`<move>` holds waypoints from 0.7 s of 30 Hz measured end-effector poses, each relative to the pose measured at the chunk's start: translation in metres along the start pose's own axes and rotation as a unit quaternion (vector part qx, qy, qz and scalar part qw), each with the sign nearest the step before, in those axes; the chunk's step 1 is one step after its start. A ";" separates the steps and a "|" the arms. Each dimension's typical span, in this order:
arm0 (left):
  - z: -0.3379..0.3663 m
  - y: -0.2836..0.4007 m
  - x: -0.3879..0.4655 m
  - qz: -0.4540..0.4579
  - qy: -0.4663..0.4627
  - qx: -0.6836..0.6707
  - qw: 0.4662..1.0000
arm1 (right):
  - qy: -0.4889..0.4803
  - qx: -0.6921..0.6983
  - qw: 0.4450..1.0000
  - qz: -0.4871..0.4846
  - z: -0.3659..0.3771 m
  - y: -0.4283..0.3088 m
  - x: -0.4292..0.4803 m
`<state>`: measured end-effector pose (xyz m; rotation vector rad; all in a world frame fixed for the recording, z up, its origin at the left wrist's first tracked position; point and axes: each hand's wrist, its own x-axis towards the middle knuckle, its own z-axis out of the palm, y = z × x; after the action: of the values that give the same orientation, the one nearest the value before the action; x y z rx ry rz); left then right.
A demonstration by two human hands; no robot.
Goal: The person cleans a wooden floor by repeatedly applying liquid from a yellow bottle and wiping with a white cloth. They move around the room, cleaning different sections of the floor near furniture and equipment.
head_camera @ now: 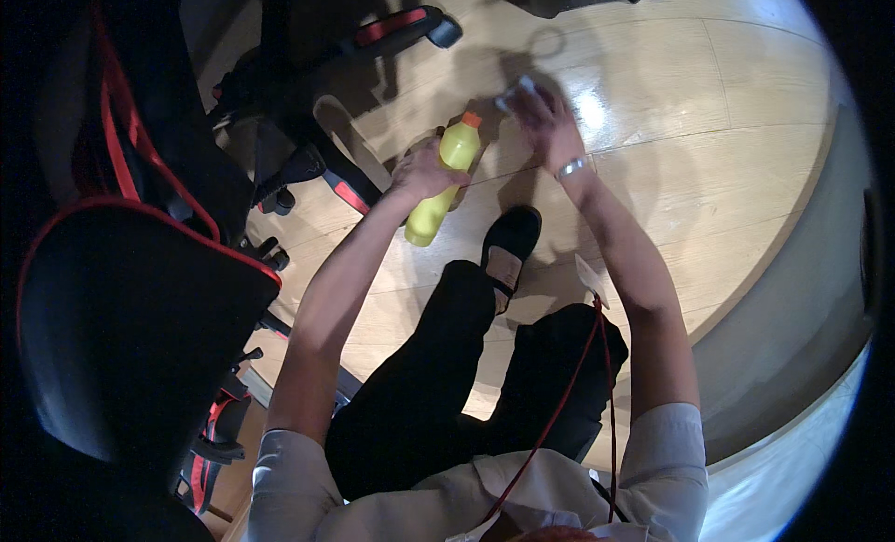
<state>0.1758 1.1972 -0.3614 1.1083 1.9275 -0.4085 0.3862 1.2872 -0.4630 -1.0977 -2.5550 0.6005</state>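
Note:
My left hand [426, 171] grips a yellow plastic bottle [458, 147] around its middle. The bottle tilts, with its orange cap [472, 119] pointing away from me and its base towards me. To the right of the cap, my right hand [544, 119] is blurred and reaches over the wooden floor [657, 164]. Something small and whitish [524, 86] shows at its fingertips; what it is, and how the fingers hold it, cannot be told. A metal watch or bracelet [571, 167] is on my right wrist.
A black chair with red trim [140, 318] fills the left side. Another chair's base and casters [342, 185] stand beyond my left hand. A curved grey wall or panel [783, 283] runs along the right. My black shoe [514, 234] rests on the floor. A card on a red lanyard [591, 280] hangs down.

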 end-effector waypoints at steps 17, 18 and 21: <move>-0.022 0.002 -0.077 0.045 0.085 -0.128 0.987 | -0.096 -0.122 0.986 0.067 -0.002 -0.023 0.045; -0.023 0.003 -0.079 0.047 0.093 -0.120 0.987 | -0.119 -0.157 0.978 0.071 0.008 -0.035 0.026; -0.023 0.006 -0.081 0.071 0.103 -0.144 0.982 | -0.085 0.003 0.994 -0.070 0.011 -0.029 0.014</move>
<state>0.1886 1.1702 -0.2824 1.1195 1.9915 0.0676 0.3545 1.2762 -0.4566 -0.8892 -2.7445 0.6909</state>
